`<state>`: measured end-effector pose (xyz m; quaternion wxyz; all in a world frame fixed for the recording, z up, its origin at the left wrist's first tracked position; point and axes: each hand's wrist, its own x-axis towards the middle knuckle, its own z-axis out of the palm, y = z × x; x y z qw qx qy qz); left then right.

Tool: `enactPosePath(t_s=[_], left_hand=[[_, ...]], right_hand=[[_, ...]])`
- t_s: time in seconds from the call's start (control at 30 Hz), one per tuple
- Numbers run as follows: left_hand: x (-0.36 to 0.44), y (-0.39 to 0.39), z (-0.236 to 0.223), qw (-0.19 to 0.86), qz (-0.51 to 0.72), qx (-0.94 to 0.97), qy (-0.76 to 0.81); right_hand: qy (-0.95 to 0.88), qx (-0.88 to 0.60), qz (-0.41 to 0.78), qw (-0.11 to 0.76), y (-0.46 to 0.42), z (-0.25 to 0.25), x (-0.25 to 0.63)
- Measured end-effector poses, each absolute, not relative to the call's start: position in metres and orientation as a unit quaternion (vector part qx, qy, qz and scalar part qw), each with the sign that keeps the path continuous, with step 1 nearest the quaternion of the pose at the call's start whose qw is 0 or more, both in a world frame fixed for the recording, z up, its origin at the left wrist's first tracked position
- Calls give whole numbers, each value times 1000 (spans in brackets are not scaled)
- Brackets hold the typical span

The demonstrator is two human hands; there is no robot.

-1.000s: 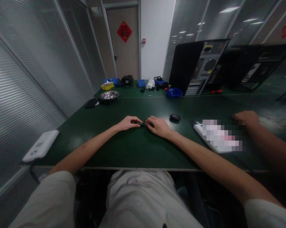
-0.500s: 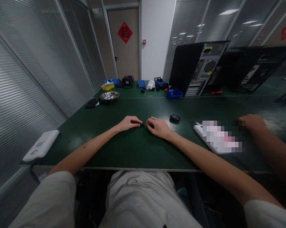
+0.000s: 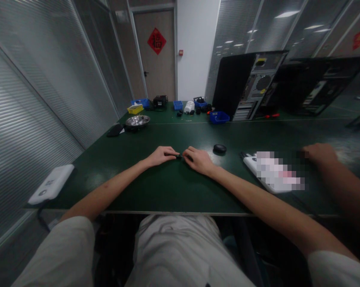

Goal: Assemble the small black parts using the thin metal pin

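Note:
My left hand (image 3: pixel 162 155) rests on the green table, thumb and fingers closed in a pinch on a small dark part (image 3: pixel 178 157), too small to name. Just to its right, my right hand (image 3: pixel 199 159) is curled shut around a small tool with a dark handle and a thin metal tip, mostly covered by the fingers. That tip points left and meets or nearly meets the dark part; contact cannot be made out. A black rounded piece (image 3: pixel 219 148), shaped like a computer mouse, lies to the right of my right hand.
White devices lie at right (image 3: pixel 266 181) and left (image 3: pixel 52 184). A metal bowl (image 3: pixel 137 121), blue bin (image 3: pixel 219 117) and black computer tower (image 3: pixel 234 85) stand farther back. Another person's hand (image 3: pixel 320 153) is at the right.
My right hand has shifted very slightly left toward the left hand, and its fingers cover the tool differently. The other person's hand has moved slightly right.

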<state>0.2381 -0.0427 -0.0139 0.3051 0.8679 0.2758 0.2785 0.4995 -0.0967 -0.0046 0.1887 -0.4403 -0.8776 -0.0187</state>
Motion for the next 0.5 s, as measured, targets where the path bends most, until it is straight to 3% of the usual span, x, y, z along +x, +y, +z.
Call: enactPosePath(t_s=[0.5], left_hand=[[237, -42, -15, 305, 274, 866, 287]], right_hand=[[-886, -424, -15, 185, -96, -5, 496]])
